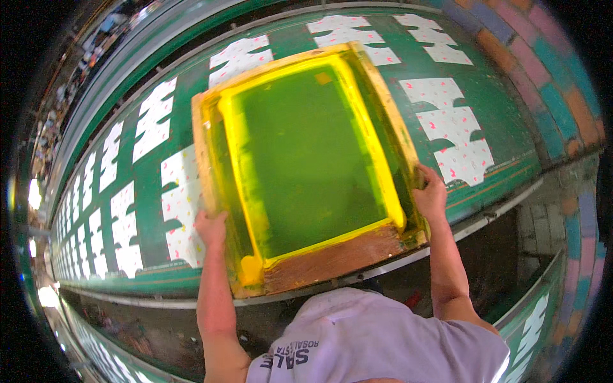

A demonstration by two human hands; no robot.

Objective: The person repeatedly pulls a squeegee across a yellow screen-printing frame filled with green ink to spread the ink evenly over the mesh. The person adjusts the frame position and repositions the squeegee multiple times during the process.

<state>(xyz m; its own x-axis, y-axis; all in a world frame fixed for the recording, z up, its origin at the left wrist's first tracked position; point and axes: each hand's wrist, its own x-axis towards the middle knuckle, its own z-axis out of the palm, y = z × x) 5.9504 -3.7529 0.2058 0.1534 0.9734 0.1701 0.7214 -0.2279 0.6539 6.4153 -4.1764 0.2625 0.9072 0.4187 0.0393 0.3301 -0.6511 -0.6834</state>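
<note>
Both hands hold a screen-printing frame [306, 159], a wooden rectangle with green mesh and bright yellow ink around its inner edges. It is tilted a little anticlockwise over the green table. My left hand [212, 228] grips the frame's left side near its lower end. On the opposite side, my right hand [431, 195] is closed round the right rail near the lower corner. A brown strip [332, 255] runs along the near end. White cut fabric pieces [454, 131] with small pink prints lie to the right; another piece [181, 210] is partly covered by the frame at left.
The long green printing table [504, 115] carries rows of similar white pieces stretching far left. A metal rail [504, 207] follows its near edge. A multicoloured brick wall [555, 96] stands at right. Behind me, another green table [520, 335] holds more white pieces.
</note>
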